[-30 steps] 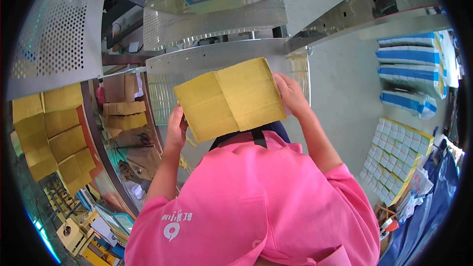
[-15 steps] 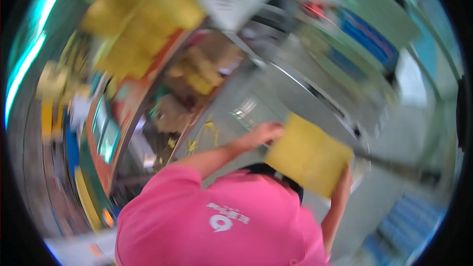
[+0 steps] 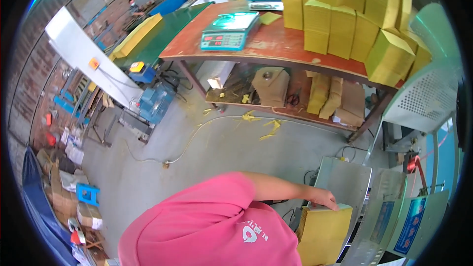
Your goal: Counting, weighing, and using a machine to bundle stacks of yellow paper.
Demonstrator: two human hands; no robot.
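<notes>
A thick block of yellow paper sheets (image 3: 325,234) is at the lower right, beside my pink shirt. My left hand (image 3: 323,198) reaches across to it, fingers bent over its upper edge and closed on it. The block's lower end runs down toward the bottom rim of the picture. My right hand does not show. Just beyond the block lies a grey metal machine table (image 3: 340,180).
A red-topped table (image 3: 276,44) bears a scale (image 3: 230,30) and tall stacks of yellow paper (image 3: 340,24). A perforated metal guard (image 3: 421,98) stands at the right. A cable (image 3: 197,130) and yellow scraps (image 3: 249,116) lie on the floor. A blue motor (image 3: 156,102) stands left.
My view has swung, so the red-topped table now spans the top. The yellow block sits lower and farther right, beside the metal table. My right forearm has left the view.
</notes>
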